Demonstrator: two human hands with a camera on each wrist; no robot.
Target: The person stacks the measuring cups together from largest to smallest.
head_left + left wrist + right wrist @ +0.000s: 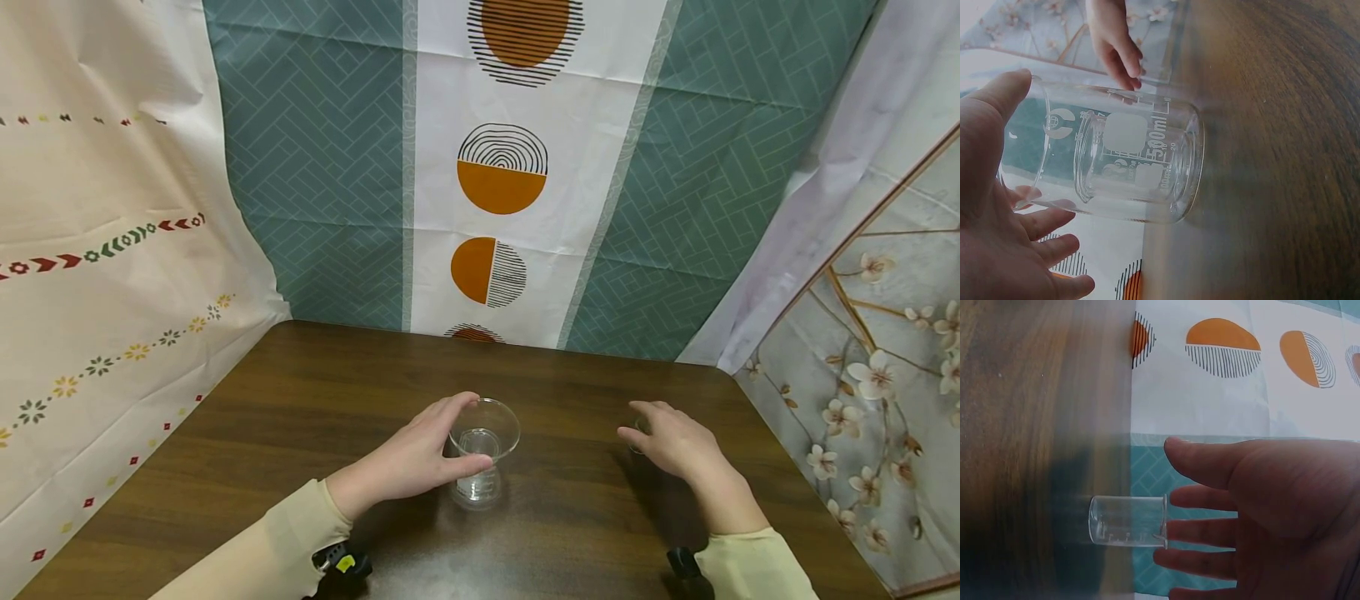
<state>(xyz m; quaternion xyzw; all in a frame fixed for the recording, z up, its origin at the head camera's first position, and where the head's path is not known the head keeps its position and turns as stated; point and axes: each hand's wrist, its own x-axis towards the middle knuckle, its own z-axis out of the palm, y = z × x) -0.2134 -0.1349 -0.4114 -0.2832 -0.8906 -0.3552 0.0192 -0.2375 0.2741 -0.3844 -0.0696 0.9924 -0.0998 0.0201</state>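
Note:
A large clear glass beaker (504,446), marked 500ml in the left wrist view, stands upright on the table. Inside it sits a smaller glass beaker (1094,159) with its own white scale. My left hand (427,446) is around the large beaker's rim, thumb on the near side and fingers spread on the far side; whether they touch the glass is hard to tell. On the right, a small clear beaker (1127,520) stands on the table. My right hand (678,442) hovers at its rim with fingers extended and thumb apart, mostly hiding it in the head view.
The brown wooden table (300,400) has a patterned green and white curtain (322,167) along its back edge. A cream cloth (112,317) hangs at the left and a floral cloth (862,400) at the right.

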